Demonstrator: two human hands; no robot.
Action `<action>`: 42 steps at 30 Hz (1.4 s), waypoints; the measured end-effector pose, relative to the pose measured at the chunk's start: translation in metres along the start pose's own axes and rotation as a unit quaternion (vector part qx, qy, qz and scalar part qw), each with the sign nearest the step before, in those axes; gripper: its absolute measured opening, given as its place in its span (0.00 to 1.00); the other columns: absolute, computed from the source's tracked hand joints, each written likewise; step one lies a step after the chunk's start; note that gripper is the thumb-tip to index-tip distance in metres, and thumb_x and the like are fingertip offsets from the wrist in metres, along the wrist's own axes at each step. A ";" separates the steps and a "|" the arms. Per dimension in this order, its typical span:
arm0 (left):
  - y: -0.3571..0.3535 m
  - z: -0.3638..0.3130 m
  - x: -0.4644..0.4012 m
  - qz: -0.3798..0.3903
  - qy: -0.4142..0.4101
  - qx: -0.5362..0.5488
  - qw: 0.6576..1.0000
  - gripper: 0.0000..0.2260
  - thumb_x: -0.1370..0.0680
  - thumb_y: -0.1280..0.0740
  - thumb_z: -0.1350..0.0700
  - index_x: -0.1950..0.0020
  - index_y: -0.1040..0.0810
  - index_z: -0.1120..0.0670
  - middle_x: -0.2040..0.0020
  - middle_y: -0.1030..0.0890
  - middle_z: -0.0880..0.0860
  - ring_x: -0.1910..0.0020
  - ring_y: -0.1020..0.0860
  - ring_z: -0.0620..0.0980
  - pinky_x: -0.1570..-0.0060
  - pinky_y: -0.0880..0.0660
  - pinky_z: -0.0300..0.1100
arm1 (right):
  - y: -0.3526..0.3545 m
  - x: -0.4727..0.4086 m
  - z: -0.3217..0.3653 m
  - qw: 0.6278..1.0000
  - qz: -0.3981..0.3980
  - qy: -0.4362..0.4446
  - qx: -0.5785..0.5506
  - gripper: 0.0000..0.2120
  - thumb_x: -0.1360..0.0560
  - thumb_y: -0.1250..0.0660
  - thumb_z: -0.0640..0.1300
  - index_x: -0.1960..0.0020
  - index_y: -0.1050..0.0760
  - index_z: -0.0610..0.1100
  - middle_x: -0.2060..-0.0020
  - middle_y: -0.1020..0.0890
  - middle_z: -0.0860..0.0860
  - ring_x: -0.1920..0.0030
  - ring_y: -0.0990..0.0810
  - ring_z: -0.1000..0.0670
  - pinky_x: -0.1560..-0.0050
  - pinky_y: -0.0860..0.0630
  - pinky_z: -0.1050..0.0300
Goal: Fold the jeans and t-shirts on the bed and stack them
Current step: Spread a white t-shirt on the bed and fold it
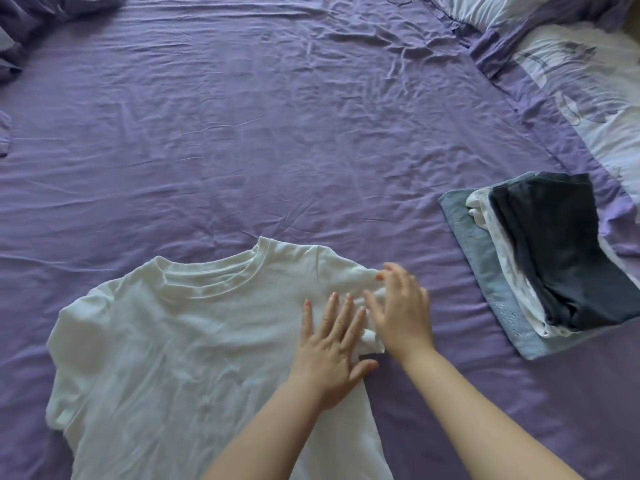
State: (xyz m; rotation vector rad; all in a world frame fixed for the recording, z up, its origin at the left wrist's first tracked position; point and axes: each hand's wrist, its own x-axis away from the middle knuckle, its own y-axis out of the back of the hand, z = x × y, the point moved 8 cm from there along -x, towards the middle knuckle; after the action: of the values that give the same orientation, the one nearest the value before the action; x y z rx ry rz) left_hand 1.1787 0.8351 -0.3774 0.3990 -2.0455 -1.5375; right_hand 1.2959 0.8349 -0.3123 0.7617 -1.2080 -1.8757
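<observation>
- A white t-shirt (166, 348) of soft, faintly creased knit was laid flat on the bed, its ribbed round collar turned toward the far side and its hem cut off by the lower edge of the view.
- Its left sleeve was spread out in a rounded lobe; its right sleeve (372, 342) was bunched into a small crumpled fold.
- The sheet (277, 133) was a thin purple cloth, covered all over in fine wrinkles.
- The left hand (332, 351) was laid palm down on the shirt near its right edge, fingers straight and slightly spread, thumb out at the cloth's border; nothing was gripped.
- The right hand (398, 306) was seen just beside the left, over the right shoulder and sleeve, fingers extended and fanned; the fingertips were blurred, and whether the cloth was pinched could not be told.
- The bunched sleeve was seen between the two hands, touching both.
- A stack (540, 261) of folded clothes was set to the right, well apart from the shirt: a grey-blue denim-like piece at the bottom, white pieces in the middle, a dark smooth piece on top.
- Purple and white patterned bedding (581, 74) was heaped at the far right corner.
</observation>
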 end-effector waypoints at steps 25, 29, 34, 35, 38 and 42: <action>0.071 0.334 0.173 -0.056 0.416 0.037 0.907 0.33 0.24 0.37 0.46 0.24 0.47 0.52 0.27 0.37 0.56 0.28 0.39 0.55 0.29 0.47 0.51 | -0.155 0.064 0.264 0.899 0.275 0.327 0.098 0.27 0.21 0.48 0.55 0.25 0.49 0.50 0.23 0.51 0.48 0.24 0.59 0.45 0.27 0.61 0.44; 0.075 0.340 0.170 -0.099 0.380 0.225 0.892 0.07 0.28 0.35 0.58 0.52 0.23 0.58 0.52 0.20 0.58 0.49 0.25 0.59 0.55 0.32 0.47 | -0.164 0.068 0.297 0.876 0.269 0.386 0.109 0.26 0.20 0.48 0.49 0.24 0.49 0.50 0.24 0.48 0.47 0.24 0.56 0.42 0.29 0.65 0.41; 0.090 0.331 0.171 -0.115 0.311 0.196 0.923 0.06 0.24 0.37 0.53 0.54 0.29 0.55 0.56 0.21 0.55 0.53 0.24 0.58 0.61 0.32 0.46 | -0.171 0.070 0.306 0.855 0.295 0.409 0.123 0.26 0.19 0.49 0.51 0.24 0.53 0.51 0.23 0.51 0.49 0.24 0.57 0.45 0.28 0.64 0.42; 0.091 0.332 0.173 -0.098 0.308 0.161 0.933 0.08 0.23 0.38 0.49 0.54 0.31 0.53 0.55 0.21 0.54 0.52 0.23 0.58 0.63 0.33 0.45 | -0.174 0.068 0.302 0.856 0.314 0.391 0.123 0.27 0.20 0.51 0.54 0.24 0.56 0.53 0.23 0.54 0.50 0.24 0.60 0.47 0.28 0.67 0.43; 0.082 0.346 0.189 -0.002 0.344 0.112 0.932 0.16 0.27 0.38 0.38 0.55 0.33 0.50 0.53 0.20 0.49 0.51 0.22 0.54 0.63 0.36 0.43 | -0.177 0.064 0.300 0.862 0.320 0.368 0.139 0.31 0.23 0.57 0.66 0.25 0.59 0.57 0.23 0.56 0.49 0.24 0.63 0.47 0.29 0.69 0.42; 0.060 0.365 0.222 0.138 0.409 0.139 0.891 0.10 0.33 0.34 0.47 0.65 0.32 0.50 0.60 0.23 0.48 0.59 0.25 0.52 0.65 0.35 0.41 | -0.177 0.074 0.308 0.862 0.309 0.371 0.156 0.37 0.30 0.61 0.73 0.26 0.63 0.60 0.24 0.60 0.43 0.27 0.69 0.42 0.31 0.73 0.39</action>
State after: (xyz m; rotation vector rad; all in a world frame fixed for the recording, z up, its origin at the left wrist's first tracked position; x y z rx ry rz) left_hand 0.7912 1.0216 -0.3389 0.6888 -1.5354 -0.7042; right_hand 0.9611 0.9623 -0.3664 0.9940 -1.0592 -0.7419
